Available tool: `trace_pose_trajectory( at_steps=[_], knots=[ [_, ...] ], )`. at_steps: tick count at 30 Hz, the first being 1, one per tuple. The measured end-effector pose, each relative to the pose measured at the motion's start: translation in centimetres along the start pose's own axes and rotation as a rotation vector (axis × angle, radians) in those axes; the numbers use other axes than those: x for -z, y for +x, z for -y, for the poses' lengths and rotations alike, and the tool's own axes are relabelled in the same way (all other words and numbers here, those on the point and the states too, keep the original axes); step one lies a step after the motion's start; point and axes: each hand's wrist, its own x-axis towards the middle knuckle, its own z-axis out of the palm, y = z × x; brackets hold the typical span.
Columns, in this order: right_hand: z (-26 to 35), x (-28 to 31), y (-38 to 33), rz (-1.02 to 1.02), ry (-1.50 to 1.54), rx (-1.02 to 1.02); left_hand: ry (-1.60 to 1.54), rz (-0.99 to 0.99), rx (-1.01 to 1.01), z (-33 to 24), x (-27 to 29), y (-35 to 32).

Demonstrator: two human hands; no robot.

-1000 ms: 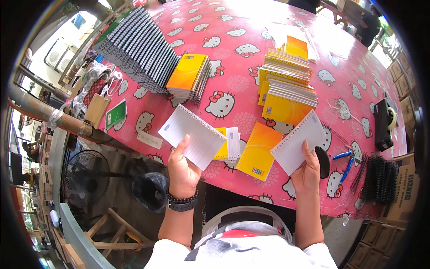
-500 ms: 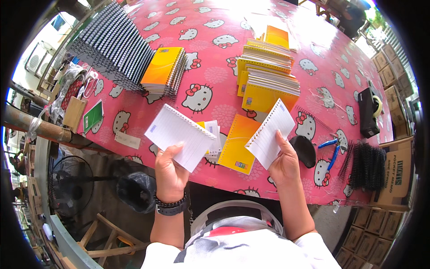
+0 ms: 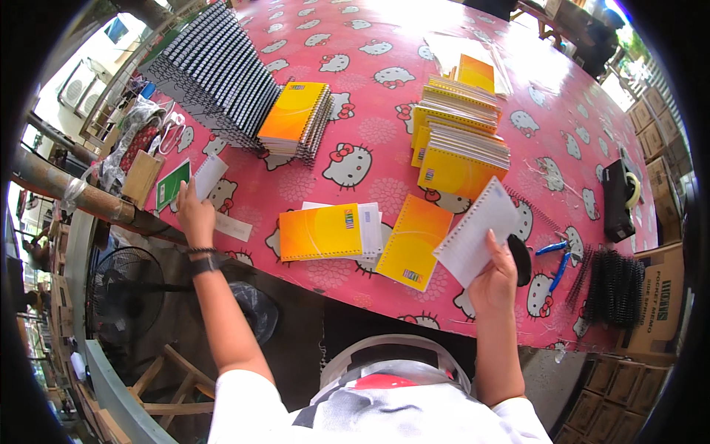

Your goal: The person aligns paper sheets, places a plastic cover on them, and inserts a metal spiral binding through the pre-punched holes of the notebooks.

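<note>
My left hand (image 3: pixel 195 216) reaches to the far-left table edge, fingers closed at a small block of white punched sheets (image 3: pixel 210 175), beside a green-covered notepad (image 3: pixel 173 185). Its thumb side is partly hidden. In my right hand (image 3: pixel 494 280) a block of white lined sheets (image 3: pixel 477 233) with holes along one edge is gripped, thumb on top. Just left of it lies a yellow-orange punched cover (image 3: pixel 415 243). Further left, an orange cover (image 3: pixel 319 232) rests over white sheets (image 3: pixel 371 226). A black oval object (image 3: pixel 520 260) sits partly behind my right hand.
Spiral-bound notebooks form a tall stack (image 3: pixel 218 78), with orange-covered ones (image 3: pixel 296 111) beside it. Stacked yellow notebooks (image 3: pixel 462 159) stand at centre back. Blue-handled pliers (image 3: pixel 560 263), black spiral coils (image 3: pixel 615 288) and a tape dispenser (image 3: pixel 617 200) lie on the right.
My left hand has swung left with its white sheets to the green notepad, uncovering the orange cover. My right hand still holds its sheets, slightly further right in view.
</note>
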Motion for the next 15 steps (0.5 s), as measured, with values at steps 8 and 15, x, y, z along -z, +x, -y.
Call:
trace_pose_trajectory(
  at_steps=[8, 15],
  knots=[
    [0.8, 0.9, 0.2, 0.029, -0.17, 0.096, -0.67, 0.553, -0.406, -16.3, 8.5, -3.8],
    [4.0, 2.5, 0.2, 0.158, -0.616, 0.173, -0.584, 0.918, -0.45, -15.9, 7.2, -2.6]
  ],
)
